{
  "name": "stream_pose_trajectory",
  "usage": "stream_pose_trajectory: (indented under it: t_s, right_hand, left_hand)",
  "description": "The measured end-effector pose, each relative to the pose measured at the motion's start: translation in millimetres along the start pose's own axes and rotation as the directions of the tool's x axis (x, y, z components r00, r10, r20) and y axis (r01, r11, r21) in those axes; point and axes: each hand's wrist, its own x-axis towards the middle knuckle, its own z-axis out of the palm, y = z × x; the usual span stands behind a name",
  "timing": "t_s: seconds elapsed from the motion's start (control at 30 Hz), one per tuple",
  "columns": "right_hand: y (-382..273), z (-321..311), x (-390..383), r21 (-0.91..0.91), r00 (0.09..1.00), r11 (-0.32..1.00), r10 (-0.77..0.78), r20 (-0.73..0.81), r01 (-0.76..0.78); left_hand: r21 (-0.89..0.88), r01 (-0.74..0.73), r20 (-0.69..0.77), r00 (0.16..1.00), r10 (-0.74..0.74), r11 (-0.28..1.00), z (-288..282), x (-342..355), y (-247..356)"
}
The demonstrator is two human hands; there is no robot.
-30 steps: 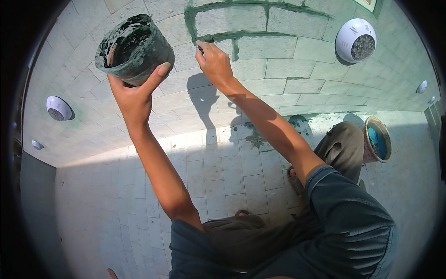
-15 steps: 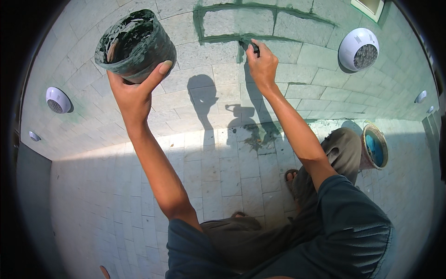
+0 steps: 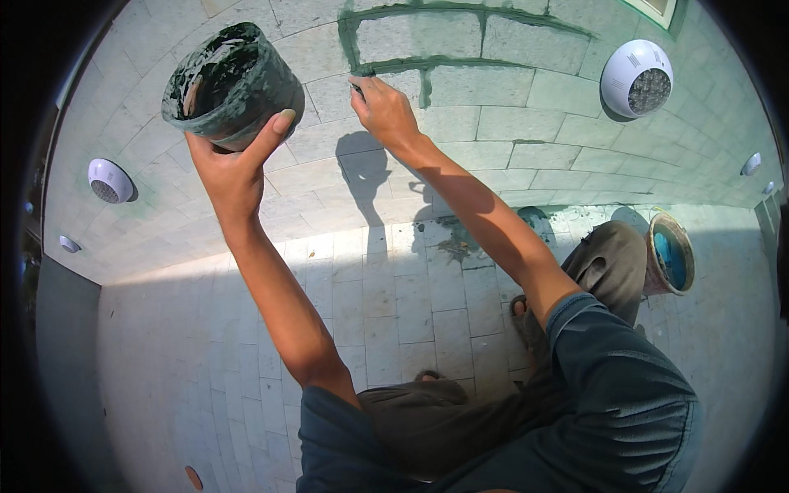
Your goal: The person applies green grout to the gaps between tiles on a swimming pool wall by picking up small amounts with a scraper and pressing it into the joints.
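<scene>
My left hand [image 3: 233, 168] is closed round the underside of a round tub [image 3: 271, 103], its thumb up the near side. The tub is tilted toward me and smeared inside and out with dark green grout. My right hand [image 3: 383, 113] is closed on a small dark tool [image 3: 362, 74], mostly hidden by the fingers. That tool touches the tiled wall [image 3: 419, 37] at the lower left corner of a tile outlined in wet green grout [image 3: 436, 62]. A short green streak runs down a joint to the right of the hand.
Round white lamps [image 3: 637, 80] stick out from the wall on both sides. At the right, by my knee, stands a bucket [image 3: 670, 253] with blue-green contents. Green splashes [image 3: 460, 238] mark the tiled floor [image 3: 345, 287] at the wall's foot.
My right hand has moved left along the horizontal grout joint, from above the short vertical streak to the tile's lower left corner. My left hand and the tub have hardly moved.
</scene>
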Motion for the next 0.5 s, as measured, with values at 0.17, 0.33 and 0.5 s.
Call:
stream_pose_trajectory:
  t_s: [0.17,0.33,0.5]
  right_hand:
    - [-4,4,4,0.047,0.999,0.999,-0.002,-0.053,0.004]
    - [17,-29,-3,0.039,0.974,0.978,0.207,-0.091,-0.205]
    - [29,-68,-11,-0.058,0.915,0.922,0.370,-0.159,-0.383]
  left_hand:
    - [0.027,-0.005,-0.007,1.000,0.005,1.000,-2,1,1]
    - [0.010,-0.024,0.001,1.000,0.024,1.000,-7,3,2]
    - [0.034,-0.009,-0.011,1.000,0.009,0.999,-4,3,-1]
